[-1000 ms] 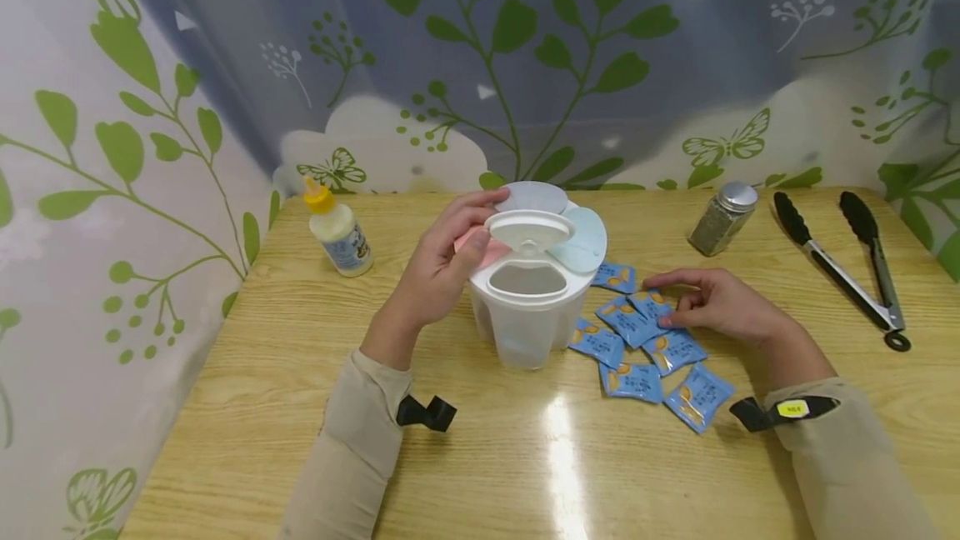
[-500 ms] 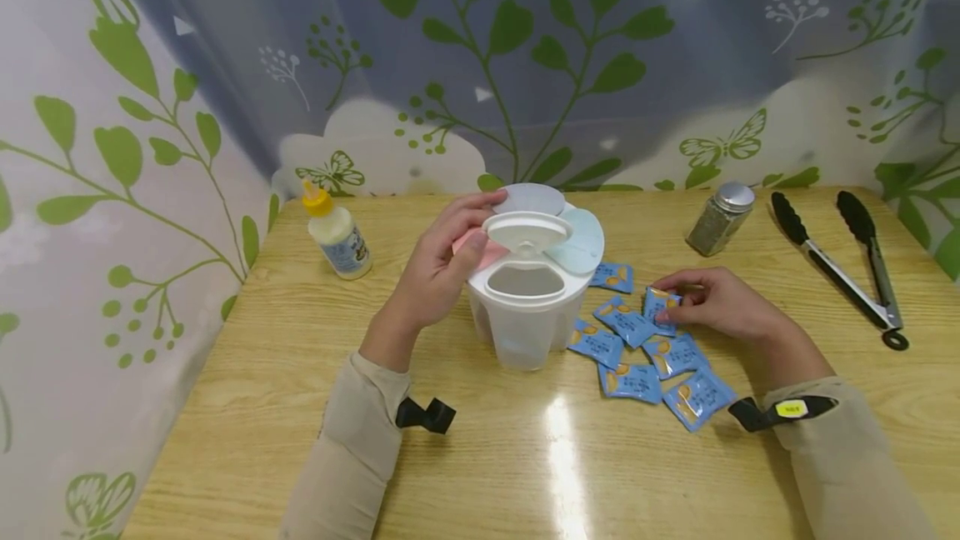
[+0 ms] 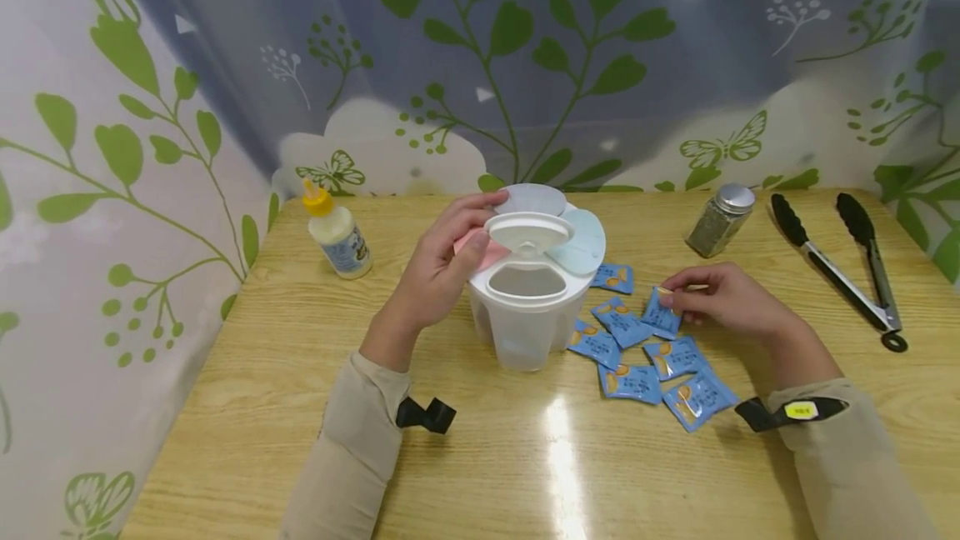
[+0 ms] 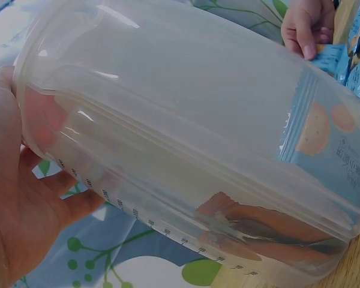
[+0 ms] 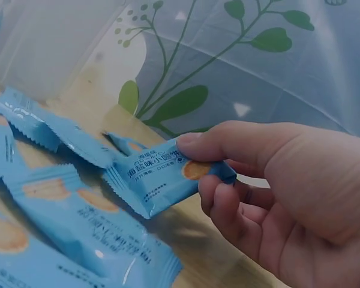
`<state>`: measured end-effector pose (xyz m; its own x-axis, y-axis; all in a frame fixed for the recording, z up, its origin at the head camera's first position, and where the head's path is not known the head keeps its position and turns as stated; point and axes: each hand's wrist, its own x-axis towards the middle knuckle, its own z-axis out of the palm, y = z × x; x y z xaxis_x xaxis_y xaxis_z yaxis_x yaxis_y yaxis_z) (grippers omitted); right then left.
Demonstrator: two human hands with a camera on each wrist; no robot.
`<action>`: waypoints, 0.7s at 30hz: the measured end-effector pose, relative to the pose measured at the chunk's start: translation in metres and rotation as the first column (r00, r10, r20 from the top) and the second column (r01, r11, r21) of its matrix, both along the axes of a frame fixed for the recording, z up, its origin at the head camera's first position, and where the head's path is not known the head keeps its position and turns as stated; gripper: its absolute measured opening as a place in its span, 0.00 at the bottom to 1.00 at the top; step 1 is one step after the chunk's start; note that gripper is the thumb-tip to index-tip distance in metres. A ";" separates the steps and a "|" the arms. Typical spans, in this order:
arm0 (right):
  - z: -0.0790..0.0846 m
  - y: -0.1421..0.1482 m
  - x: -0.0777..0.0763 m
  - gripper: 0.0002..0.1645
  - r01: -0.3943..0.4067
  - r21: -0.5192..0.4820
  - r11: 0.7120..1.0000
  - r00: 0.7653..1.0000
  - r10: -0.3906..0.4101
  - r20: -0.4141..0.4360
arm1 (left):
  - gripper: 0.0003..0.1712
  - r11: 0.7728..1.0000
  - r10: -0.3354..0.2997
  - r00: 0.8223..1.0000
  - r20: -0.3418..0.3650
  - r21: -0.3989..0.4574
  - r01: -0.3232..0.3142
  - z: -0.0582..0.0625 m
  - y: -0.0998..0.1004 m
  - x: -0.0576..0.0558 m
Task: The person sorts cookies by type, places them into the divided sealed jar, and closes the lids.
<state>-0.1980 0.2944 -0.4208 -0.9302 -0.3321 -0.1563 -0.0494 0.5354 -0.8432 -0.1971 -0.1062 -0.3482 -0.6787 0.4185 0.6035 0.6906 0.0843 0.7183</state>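
A translucent plastic storage container point(image 3: 522, 336) with pink, blue and pale lids stands on the table, its front white lid point(image 3: 529, 232) raised over an opening. My left hand point(image 3: 435, 265) holds its left side at the rim, thumb on the pink lid. Through its wall in the left wrist view show a brown packet point(image 4: 270, 231) low down and a blue packet shape. My right hand point(image 3: 727, 298) pinches a small blue biscuit packet point(image 5: 162, 174) between thumb and fingers, tilted up at one end. Several more blue biscuit packets point(image 3: 630, 382) lie around it, right of the container.
A glue-like bottle with a yellow cap point(image 3: 341, 240) stands at the left. Back right are a glass jar of dried herbs point(image 3: 720, 223) and spread black-tipped tongs point(image 3: 847, 273). A leaf-patterned curtain point(image 3: 465, 65) hangs behind the wooden table point(image 3: 300, 407).
My right hand has taken hold of a packet from the pile, drawn it slightly right and raised one end. The left hand and container have stayed in place.
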 end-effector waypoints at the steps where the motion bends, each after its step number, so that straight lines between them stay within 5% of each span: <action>1: 0.001 -0.001 0.000 0.19 -0.001 -0.008 1.000 1.000 0.001 -0.004 | 0.32 1.000 0.000 1.000 -0.001 0.001 0.000 0.000 0.000 0.000; 21: 0.041 -0.016 0.013 0.11 -0.069 -0.169 0.983 0.996 0.058 -0.065 | 0.32 1.000 0.001 1.000 -0.003 -0.001 -0.001 0.001 -0.001 0.000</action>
<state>-0.1854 0.2786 -0.3795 -0.9124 -0.4077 -0.0373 -0.1316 0.3782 -0.9163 -0.1967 -0.1069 -0.3468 -0.6773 0.4186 0.6051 0.6926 0.0853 0.7163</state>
